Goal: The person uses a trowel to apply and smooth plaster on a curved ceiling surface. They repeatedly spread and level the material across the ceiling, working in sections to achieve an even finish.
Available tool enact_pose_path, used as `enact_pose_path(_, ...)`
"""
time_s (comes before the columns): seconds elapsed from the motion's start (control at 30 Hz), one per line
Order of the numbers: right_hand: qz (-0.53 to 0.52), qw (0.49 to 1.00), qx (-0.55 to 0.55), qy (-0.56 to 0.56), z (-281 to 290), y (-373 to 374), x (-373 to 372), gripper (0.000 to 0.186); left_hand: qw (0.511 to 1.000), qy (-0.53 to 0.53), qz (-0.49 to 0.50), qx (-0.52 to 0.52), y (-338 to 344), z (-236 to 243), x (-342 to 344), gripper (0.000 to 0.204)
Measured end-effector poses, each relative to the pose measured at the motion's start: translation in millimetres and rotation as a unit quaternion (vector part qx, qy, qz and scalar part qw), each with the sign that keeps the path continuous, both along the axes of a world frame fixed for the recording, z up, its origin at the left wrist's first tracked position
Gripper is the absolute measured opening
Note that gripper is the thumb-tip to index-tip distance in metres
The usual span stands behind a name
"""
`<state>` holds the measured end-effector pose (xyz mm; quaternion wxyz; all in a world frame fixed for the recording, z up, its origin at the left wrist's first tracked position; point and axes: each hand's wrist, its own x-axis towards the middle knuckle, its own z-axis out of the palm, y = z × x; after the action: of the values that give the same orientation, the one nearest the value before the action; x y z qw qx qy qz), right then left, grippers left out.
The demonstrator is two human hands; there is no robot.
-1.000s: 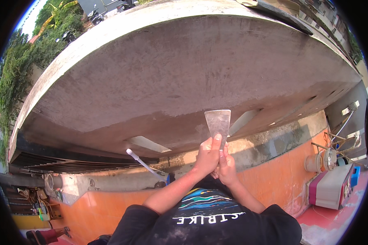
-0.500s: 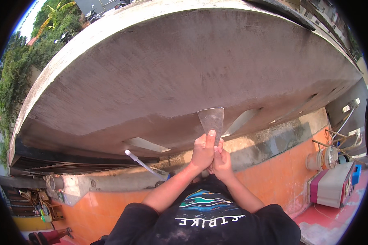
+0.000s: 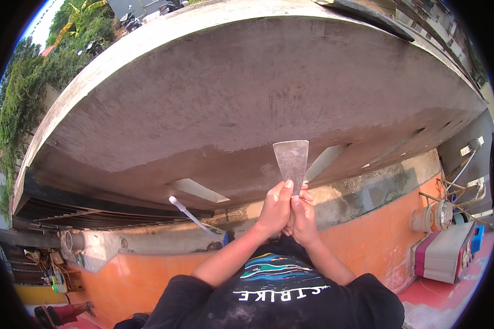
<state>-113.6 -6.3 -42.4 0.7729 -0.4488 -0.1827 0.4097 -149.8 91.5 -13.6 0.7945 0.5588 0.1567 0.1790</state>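
Both my hands are raised together in front of me, gripping the handle of a wide metal scraper (image 3: 292, 158). My left hand (image 3: 273, 211) wraps the handle from the left, thumb up against the base of the blade. My right hand (image 3: 303, 220) clasps it from the right, just below. The blade points up and lies flat against a rough grey concrete surface (image 3: 247, 93), where a darker, damp-looking patch surrounds it. The handle is hidden inside my fingers.
A white stick (image 3: 195, 218) with a blue end leans by the orange wall (image 3: 379, 241). At the right stand cable reels (image 3: 436, 215) and a pink and white box (image 3: 444, 252). Clutter (image 3: 55, 268) lies at the lower left, greenery (image 3: 16, 104) beyond the concrete edge.
The scraper blade slid a little to the left over the concrete and then back to the right. Both hands have kept their hold on the handle.
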Motion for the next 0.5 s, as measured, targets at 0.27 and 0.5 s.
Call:
enact_pose_path(0.27, -0.046, 0.997, -0.059, 0.034, -21, 7, -4, 0.027, 0.998, 0.065, 0.006, -0.009, 6, -30, -7, 0.046)
enact_pose_path(0.5, -0.103, 0.975, -0.075, -0.181, 7, 28, -1, 0.025, 0.998, 0.021, 0.041, 0.043, 17, -1, -1, 0.048)
